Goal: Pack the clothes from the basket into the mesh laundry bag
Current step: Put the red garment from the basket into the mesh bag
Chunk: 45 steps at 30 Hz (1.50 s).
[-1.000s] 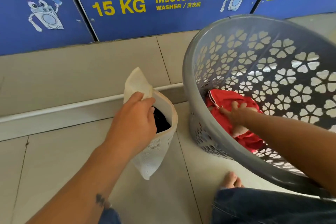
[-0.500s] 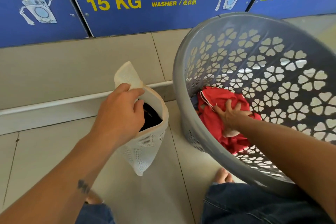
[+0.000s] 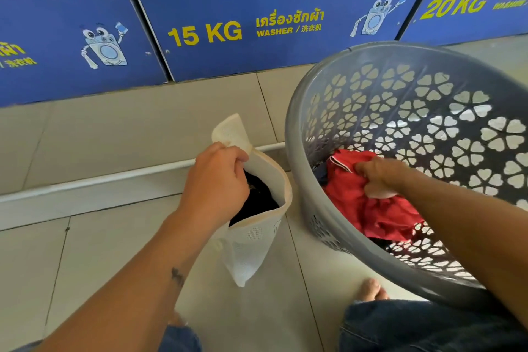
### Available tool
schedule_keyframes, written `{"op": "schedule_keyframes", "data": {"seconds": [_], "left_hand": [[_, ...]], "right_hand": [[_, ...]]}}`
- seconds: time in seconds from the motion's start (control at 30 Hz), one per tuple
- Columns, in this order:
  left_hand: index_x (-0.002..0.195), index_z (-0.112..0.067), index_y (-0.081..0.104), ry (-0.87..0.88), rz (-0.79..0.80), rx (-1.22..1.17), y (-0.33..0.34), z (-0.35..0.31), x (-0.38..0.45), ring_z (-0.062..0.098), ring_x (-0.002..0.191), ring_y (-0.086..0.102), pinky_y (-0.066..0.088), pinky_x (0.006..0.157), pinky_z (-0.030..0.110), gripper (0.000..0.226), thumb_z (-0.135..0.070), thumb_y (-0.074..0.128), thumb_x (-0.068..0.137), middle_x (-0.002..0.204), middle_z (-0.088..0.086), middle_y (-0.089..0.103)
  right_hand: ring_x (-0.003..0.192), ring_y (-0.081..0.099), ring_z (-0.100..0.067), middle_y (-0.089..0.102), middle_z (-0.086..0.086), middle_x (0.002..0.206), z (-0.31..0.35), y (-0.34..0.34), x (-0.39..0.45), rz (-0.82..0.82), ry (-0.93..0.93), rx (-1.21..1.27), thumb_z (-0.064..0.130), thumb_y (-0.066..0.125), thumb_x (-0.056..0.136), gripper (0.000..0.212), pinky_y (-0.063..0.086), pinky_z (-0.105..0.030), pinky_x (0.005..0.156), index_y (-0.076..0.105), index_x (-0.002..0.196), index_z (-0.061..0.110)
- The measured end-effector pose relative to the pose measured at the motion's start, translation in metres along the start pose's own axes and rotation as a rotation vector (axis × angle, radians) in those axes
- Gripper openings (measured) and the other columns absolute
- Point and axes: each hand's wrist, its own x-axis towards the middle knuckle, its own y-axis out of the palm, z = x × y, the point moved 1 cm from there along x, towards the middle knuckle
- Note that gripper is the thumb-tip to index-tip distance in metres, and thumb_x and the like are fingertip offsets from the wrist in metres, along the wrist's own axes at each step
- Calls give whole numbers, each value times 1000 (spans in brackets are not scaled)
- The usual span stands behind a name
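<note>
A white mesh laundry bag [image 3: 251,240] hangs above the floor, its mouth held up and apart by my left hand [image 3: 217,183], which grips the rim. A dark garment [image 3: 258,197] lies inside it. To the right a grey plastic basket [image 3: 303,180] with flower-shaped holes is tilted toward me. In its bottom lies a red garment [image 3: 354,203] with a white-trimmed edge. My right hand [image 3: 377,177] reaches into the basket and is closed on that red cloth. A dark piece of clothing [image 3: 321,173] peeks out beside it.
Blue washer panels [image 3: 257,31] marked 15 KG and 20 KG stand on a beige tiled step [image 3: 128,128] ahead. The floor [image 3: 100,251] is pale tile. My bare foot [image 3: 371,290] and jeans-clad knees [image 3: 414,328] are at the bottom, under the basket.
My right hand has closed tighter on the red garment and bunched it up. The view has tilted upward, showing more of the washers. The left hand keeps its hold on the bag.
</note>
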Motion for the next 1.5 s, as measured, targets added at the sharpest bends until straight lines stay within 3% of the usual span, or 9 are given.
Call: {"op": "schedule_keyframes", "data": {"seconds": [0.17, 0.27, 0.53, 0.73, 0.9, 1.1, 1.3, 1.4, 1.5], "left_hand": [[113, -25, 69, -113, 62, -128, -4, 7, 0, 30, 95, 64, 55, 85, 42, 30, -19, 45, 96, 112, 8, 66], [117, -27, 69, -81, 72, -163, -9, 5, -7, 30, 109, 61, 52, 93, 45, 32, -19, 45, 97, 117, 4, 68], [129, -21, 65, -92, 77, -290, -36, -1, -51, 23, 122, 55, 44, 104, 34, 35, -16, 46, 100, 135, 3, 61], [133, -21, 60, -211, 108, -430, -50, 13, -75, 8, 74, 61, 46, 61, 18, 39, -13, 45, 97, 125, 4, 65], [132, -18, 61, -350, 101, -596, -61, 32, -82, 23, 98, 64, 53, 94, 40, 42, -9, 49, 92, 125, 9, 65], [106, -13, 73, -403, 72, -761, -69, 46, -82, 21, 66, 56, 47, 68, 37, 25, -7, 52, 94, 74, 5, 66], [79, -41, 78, -384, 40, -756, -70, 51, -82, 23, 76, 60, 51, 74, 38, 38, -14, 53, 84, 86, 7, 70], [122, -28, 68, -398, -9, -684, -70, 61, -80, 29, 105, 64, 51, 96, 46, 41, -14, 48, 89, 116, 6, 69], [134, -24, 59, -388, -12, -598, -70, 64, -80, 27, 120, 58, 46, 104, 42, 48, -13, 46, 89, 134, 5, 61]], "right_hand": [[101, 62, -31, 64, -9, 110, -9, -45, -31, -128, 1, 288, 17, 56, 77, 38, 47, -32, 76, 55, 115, 23], [93, 63, -30, 65, -5, 96, -9, -64, -65, -293, -50, 451, 13, 60, 73, 25, 49, -34, 74, 52, 92, 27], [72, 56, -21, 59, -1, 78, 18, -142, -169, -745, -89, 777, 6, 63, 76, 19, 39, -35, 60, 52, 89, 14], [63, 48, -10, 54, 6, 71, 94, -183, -223, -963, -216, 1059, 7, 62, 75, 20, 38, -30, 58, 50, 88, 15], [72, 55, -25, 60, -7, 81, 167, -171, -214, -956, -246, 1138, 26, 55, 63, 24, 36, -35, 60, 42, 82, 29], [69, 49, -22, 58, -5, 83, 215, -151, -196, -885, -223, 1333, 26, 54, 63, 22, 40, -37, 63, 42, 81, 31], [101, 61, -44, 50, -12, 125, 237, -110, -174, -586, -159, 820, 20, 51, 81, 60, 49, -48, 88, 46, 137, 39], [112, 60, -44, 41, -15, 144, 243, -99, -161, -546, -164, 598, 20, 52, 85, 63, 49, -49, 90, 44, 145, 36], [117, 58, -43, 36, -15, 151, 251, -98, -149, -497, -234, 505, 20, 52, 86, 60, 50, -47, 93, 46, 145, 32]]}}
